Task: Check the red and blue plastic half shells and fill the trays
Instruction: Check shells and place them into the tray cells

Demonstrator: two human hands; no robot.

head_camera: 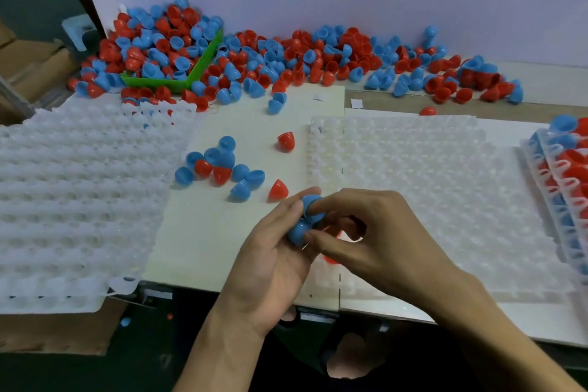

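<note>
My left hand [270, 251] cups two blue half shells [299, 231] near the front middle of the table. My right hand [369, 232] meets it from the right and pinches the upper blue shell [310, 200] between thumb and fingers. A bit of red shell [331, 259] shows beneath the hands. Several loose red and blue shells [219, 165] lie on the cream board [197, 232] just beyond. A white dimpled tray [429, 188] lies under and right of my hands. Another white tray [73, 200] covers the left side.
A long heap of red and blue shells [286, 57] runs along the back wall, partly over a green bin [178, 83]. Filled trays [566, 181] are stacked at the right edge. Cardboard boxes [38, 57] stand at the far left. The table's front edge runs just below my wrists.
</note>
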